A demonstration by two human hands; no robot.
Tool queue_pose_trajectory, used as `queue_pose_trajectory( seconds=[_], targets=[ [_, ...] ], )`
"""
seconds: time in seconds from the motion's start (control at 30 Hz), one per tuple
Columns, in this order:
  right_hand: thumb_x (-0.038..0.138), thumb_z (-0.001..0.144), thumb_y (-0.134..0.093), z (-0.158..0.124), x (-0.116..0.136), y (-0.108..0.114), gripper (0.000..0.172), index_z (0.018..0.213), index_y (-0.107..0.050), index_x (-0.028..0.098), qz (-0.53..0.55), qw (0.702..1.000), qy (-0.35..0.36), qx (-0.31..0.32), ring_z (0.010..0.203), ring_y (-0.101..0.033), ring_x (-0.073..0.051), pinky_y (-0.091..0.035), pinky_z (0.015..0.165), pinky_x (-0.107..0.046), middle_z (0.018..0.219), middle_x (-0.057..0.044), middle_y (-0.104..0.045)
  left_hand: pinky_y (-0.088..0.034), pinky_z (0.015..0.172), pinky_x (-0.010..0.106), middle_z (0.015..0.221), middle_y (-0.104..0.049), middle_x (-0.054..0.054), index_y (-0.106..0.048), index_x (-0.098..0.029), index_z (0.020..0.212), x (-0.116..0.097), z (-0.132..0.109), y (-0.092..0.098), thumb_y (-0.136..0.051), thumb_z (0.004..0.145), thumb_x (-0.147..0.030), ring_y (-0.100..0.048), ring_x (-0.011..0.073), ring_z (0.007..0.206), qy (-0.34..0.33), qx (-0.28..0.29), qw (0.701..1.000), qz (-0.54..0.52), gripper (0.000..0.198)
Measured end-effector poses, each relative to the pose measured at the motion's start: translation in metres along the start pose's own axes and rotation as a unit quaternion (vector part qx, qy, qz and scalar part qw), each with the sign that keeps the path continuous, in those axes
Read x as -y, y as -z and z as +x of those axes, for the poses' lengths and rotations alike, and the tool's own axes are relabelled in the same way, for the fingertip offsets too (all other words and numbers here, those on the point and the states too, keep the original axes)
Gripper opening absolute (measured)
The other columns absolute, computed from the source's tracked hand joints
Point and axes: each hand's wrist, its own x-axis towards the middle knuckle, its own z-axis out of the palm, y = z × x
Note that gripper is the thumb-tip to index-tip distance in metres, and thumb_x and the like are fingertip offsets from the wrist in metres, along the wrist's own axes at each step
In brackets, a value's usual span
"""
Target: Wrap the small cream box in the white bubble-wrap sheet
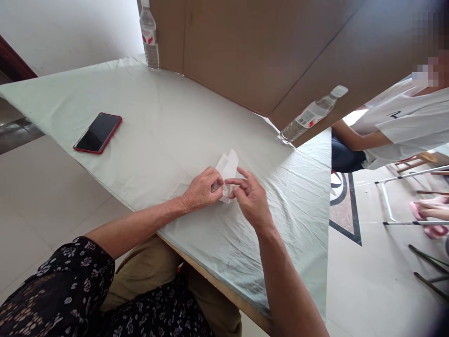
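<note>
Over the table, my left hand (205, 188) is closed, its thumb and forefinger pinched on a small clear plastic piece that looks like a wrapper (225, 196). A thin white sheet, like paper or film (229, 164), stands up just behind the fingertips. My right hand (251, 196) comes in from the other side with its fingers apart, the fingertips at the edge of the wrapper and sheet. Fingers partly cover the wrapper, so its full shape is hidden. More clear plastic (180, 189) lies flat under my left wrist.
A phone with a red case (98, 133) lies on the pale green tablecloth (157, 135). Brown cardboard panels (238, 51) stand across the back, with an upright water bottle (149, 40) and a tilted one (314, 114) against them. A person in a white shirt (403, 112) sits beyond, at right.
</note>
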Motion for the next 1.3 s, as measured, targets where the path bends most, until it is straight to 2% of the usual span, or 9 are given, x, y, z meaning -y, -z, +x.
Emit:
queue_pose_trajectory(
  seconds=[0.1, 0.2, 0.3, 0.43, 0.6, 0.7, 0.8, 1.1, 1.3],
  targets=[
    [0.033, 0.078, -0.061, 0.014, -0.015, 0.010, 0.054, 0.128, -0.054, 0.014, 0.050, 0.991, -0.094, -0.085, 0.064, -0.064, -0.014, -0.050, 0.052, -0.026, 0.104, -0.011, -0.075, -0.045, 0.060, 0.023, 0.092, -0.061, 0.003, -0.058, -0.017, 0.082, 0.000, 0.000, 0.000, -0.057, 0.074, -0.008, -0.049, 0.0094, 0.064, 0.001, 0.005, 1.000, 0.002, 0.012],
    [0.036, 0.072, -0.070, 0.029, -0.026, 0.012, 0.062, 0.127, -0.055, 0.011, 0.063, 0.980, -0.178, -0.070, 0.066, -0.068, -0.017, -0.046, 0.043, -0.023, 0.094, -0.010, -0.074, -0.045, 0.060, 0.022, 0.093, -0.061, 0.004, -0.059, -0.017, 0.082, -0.001, 0.000, 0.001, -0.057, 0.075, -0.008, -0.049, 0.0093, 0.064, 0.000, 0.011, 1.000, 0.004, 0.012],
    [0.037, 0.071, -0.075, 0.044, -0.028, 0.005, 0.068, 0.130, -0.053, 0.012, 0.087, 0.976, -0.197, -0.043, 0.063, -0.067, -0.019, -0.047, 0.040, -0.025, 0.081, -0.007, -0.072, -0.046, 0.058, 0.022, 0.098, -0.061, 0.005, -0.059, -0.017, 0.083, -0.001, 0.000, 0.001, -0.057, 0.076, -0.010, -0.048, 0.0078, 0.061, 0.005, 0.014, 1.000, 0.011, 0.010],
    [0.036, 0.064, -0.079, 0.063, -0.028, -0.007, 0.074, 0.129, -0.053, 0.012, 0.108, 0.975, -0.190, -0.025, 0.050, -0.057, -0.015, -0.045, 0.036, -0.026, 0.069, 0.000, -0.067, -0.049, 0.058, 0.023, 0.114, -0.062, 0.008, -0.062, -0.017, 0.093, -0.002, -0.002, 0.001, -0.058, 0.077, -0.013, -0.049, 0.0066, 0.058, -0.001, 0.016, 0.999, 0.033, 0.016],
    [0.035, 0.058, -0.078, 0.075, -0.028, -0.011, 0.048, 0.099, -0.063, 0.016, 0.128, 0.976, -0.175, 0.003, 0.046, -0.050, -0.011, -0.040, 0.038, -0.023, 0.062, 0.004, -0.062, -0.056, 0.074, 0.028, 0.139, -0.057, 0.012, -0.063, -0.020, 0.114, -0.004, -0.002, 0.002, -0.055, 0.080, -0.009, -0.067, 0.0168, 0.092, -0.075, 0.016, 0.992, 0.104, 0.037],
    [0.036, 0.057, -0.076, 0.076, -0.026, -0.010, 0.028, 0.074, -0.062, 0.018, 0.129, 0.978, -0.164, 0.017, 0.047, -0.047, -0.011, -0.037, 0.039, -0.024, 0.057, 0.005, -0.057, -0.057, 0.086, 0.033, 0.124, -0.067, 0.011, -0.067, -0.019, 0.103, -0.002, -0.001, 0.002, -0.053, 0.080, -0.007, -0.067, 0.0214, 0.103, -0.103, 0.029, 0.987, 0.119, 0.029],
    [0.036, 0.061, -0.072, 0.074, -0.023, -0.011, 0.021, 0.063, -0.060, 0.019, 0.134, 0.981, -0.138, 0.016, 0.048, -0.043, -0.010, -0.034, 0.043, -0.024, 0.054, 0.005, -0.052, -0.056, 0.089, 0.035, 0.108, -0.071, 0.009, -0.067, -0.018, 0.100, 0.001, 0.000, 0.001, -0.053, 0.079, -0.007, -0.067, 0.0220, 0.101, -0.092, 0.035, 0.990, 0.100, 0.027],
    [0.034, 0.073, -0.072, 0.047, -0.020, -0.016, 0.015, 0.081, -0.074, 0.021, 0.227, 0.973, -0.039, -0.009, 0.074, -0.061, -0.015, -0.048, 0.078, -0.031, 0.077, 0.002, -0.070, -0.054, 0.072, 0.028, 0.104, -0.065, 0.007, -0.063, -0.019, 0.096, 0.000, 0.000, 0.003, -0.057, 0.077, -0.012, -0.062, 0.0144, 0.078, -0.010, 0.024, 0.998, 0.051, 0.021],
    [0.033, 0.078, -0.070, 0.032, -0.019, -0.014, 0.015, 0.088, -0.076, 0.024, 0.226, 0.974, 0.000, 0.018, 0.079, -0.064, -0.016, -0.049, 0.080, -0.032, 0.082, 0.002, -0.072, -0.054, 0.082, 0.036, 0.107, -0.059, 0.010, -0.056, -0.017, 0.106, 0.000, -0.002, 0.002, -0.065, 0.073, -0.022, -0.060, 0.0222, 0.096, 0.044, -0.041, 0.996, 0.059, 0.035]
  ],
)
